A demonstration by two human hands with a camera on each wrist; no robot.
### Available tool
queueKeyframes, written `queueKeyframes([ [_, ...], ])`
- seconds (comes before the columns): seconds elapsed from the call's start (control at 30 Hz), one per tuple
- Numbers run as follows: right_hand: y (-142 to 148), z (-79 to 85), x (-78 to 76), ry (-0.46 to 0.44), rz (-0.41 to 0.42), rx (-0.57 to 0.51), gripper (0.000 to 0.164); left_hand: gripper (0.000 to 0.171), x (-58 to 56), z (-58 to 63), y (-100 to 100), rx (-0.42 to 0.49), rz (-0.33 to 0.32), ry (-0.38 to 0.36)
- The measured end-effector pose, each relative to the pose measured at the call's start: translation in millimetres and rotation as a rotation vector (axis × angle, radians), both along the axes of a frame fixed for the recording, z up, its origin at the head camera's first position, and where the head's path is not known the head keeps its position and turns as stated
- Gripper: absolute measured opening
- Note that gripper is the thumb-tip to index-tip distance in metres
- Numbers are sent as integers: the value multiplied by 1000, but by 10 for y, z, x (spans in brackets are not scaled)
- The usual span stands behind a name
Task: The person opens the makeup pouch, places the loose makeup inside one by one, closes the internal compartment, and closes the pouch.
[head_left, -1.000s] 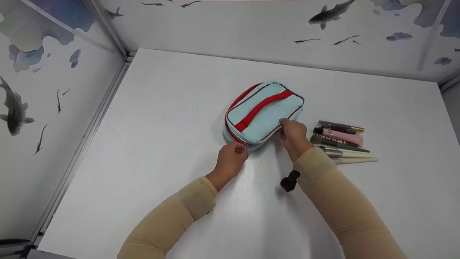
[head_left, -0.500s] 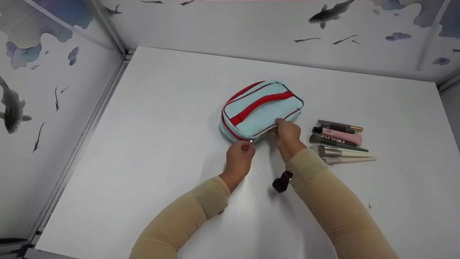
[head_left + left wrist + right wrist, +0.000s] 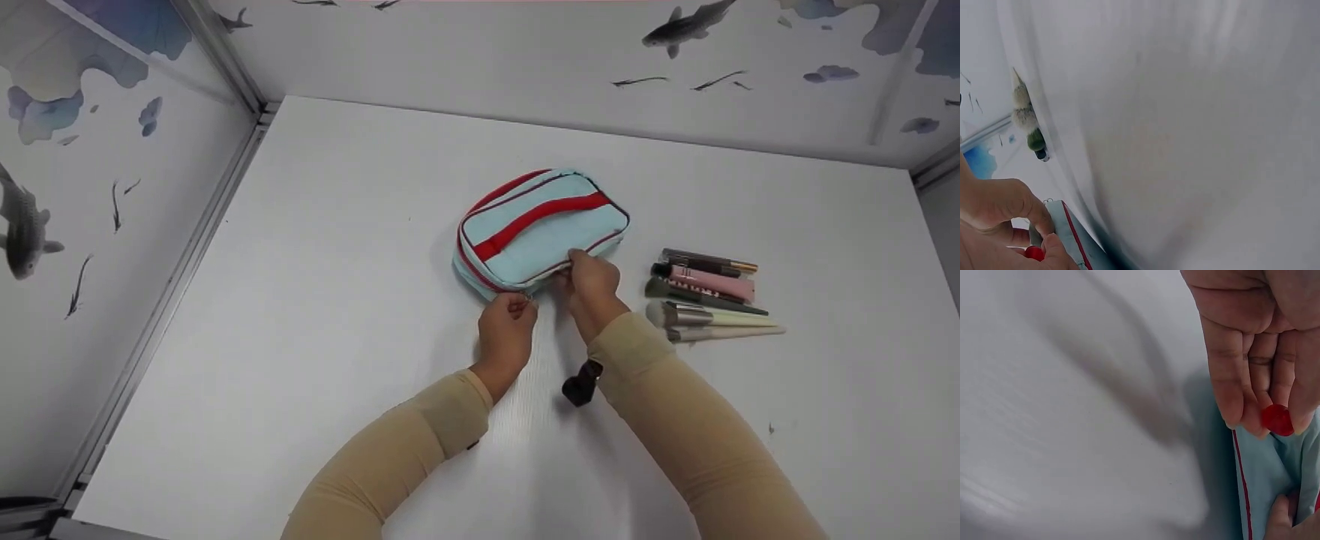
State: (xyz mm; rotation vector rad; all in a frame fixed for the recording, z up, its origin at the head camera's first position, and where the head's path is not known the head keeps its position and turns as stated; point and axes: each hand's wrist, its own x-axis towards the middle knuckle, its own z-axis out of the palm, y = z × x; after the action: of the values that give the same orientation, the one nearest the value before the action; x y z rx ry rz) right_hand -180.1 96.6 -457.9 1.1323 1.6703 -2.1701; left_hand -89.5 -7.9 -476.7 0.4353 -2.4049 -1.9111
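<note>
A light blue cosmetic bag [image 3: 547, 232] with red trim and a red carry strap [image 3: 536, 221] lies mid-table. At its near corner my left hand [image 3: 506, 334] pinches the zipper pull, which is mostly hidden by the fingers. A small red ball [image 3: 1278, 419] shows among the fingers in the right wrist view, and a bit of red also appears in the left wrist view. My right hand [image 3: 594, 281] grips the bag's near right edge, thumb on top and fingers out of sight below.
Right of the bag lie a pink tube [image 3: 712, 282], dark slim sticks [image 3: 709, 262], a dark green brush [image 3: 705, 296] and pale-handled makeup brushes [image 3: 727, 321]. Printed walls border the white table [image 3: 337, 225] at the back and left.
My left hand has moved right and slightly away along the bag's near edge with the zipper pull. The bag and my right hand have shifted slightly left.
</note>
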Motion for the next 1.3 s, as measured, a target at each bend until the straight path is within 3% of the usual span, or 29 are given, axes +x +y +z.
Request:
queueKeyframes([
  [0.17,68,-10,6,20,56,27,15,12,-30,-18,-25,20,-19,-41],
  [0.6,163,-8,45,-19,174,41,18,13,-118,-90,-188,-25,-85,-191],
  [0.87,183,-24,70,-25,255,79,20,15,-159,-133,-306,4,-128,-293],
  [1.17,179,-29,71,-12,270,55,34,15,-197,-97,-413,-26,-122,-297],
  [1.3,200,-27,77,-13,287,67,38,17,-258,-47,-544,-60,-69,-317],
])
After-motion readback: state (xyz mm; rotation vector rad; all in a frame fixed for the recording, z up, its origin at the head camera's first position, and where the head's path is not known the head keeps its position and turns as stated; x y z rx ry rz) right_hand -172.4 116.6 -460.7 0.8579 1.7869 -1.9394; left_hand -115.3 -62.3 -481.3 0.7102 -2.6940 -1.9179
